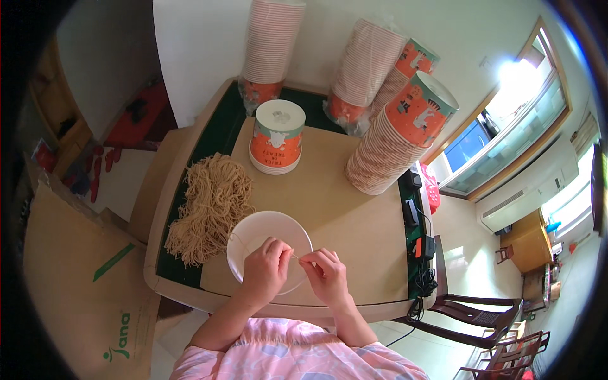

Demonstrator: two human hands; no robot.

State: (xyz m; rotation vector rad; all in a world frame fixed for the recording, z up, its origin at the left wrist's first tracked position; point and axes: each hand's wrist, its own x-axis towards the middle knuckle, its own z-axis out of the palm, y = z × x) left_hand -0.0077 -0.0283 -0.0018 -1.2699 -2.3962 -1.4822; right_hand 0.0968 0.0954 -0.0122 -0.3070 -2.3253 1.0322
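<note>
My left hand (266,266) and my right hand (328,273) come together over a white round paper tub (256,231) near the table's front edge. Both are closed in a pinch, and a short piece of thin tan string (294,256) shows between their fingertips. More string seems to curl at the tub's left rim. Left of the tub lies a big loose bundle of tan strings (212,206). Behind it, a short stack of orange and green printed paper tubs (277,142) stands upside down. My hands hide part of the white tub's inside.
Tall stacks of paper tubs, some in clear plastic, line the back: one stack (273,44) at left, another (367,63) in the middle, and a leaning stack (396,136) at right. Power strips and cables (421,278) run along the right edge. A cardboard box (82,272) stands left.
</note>
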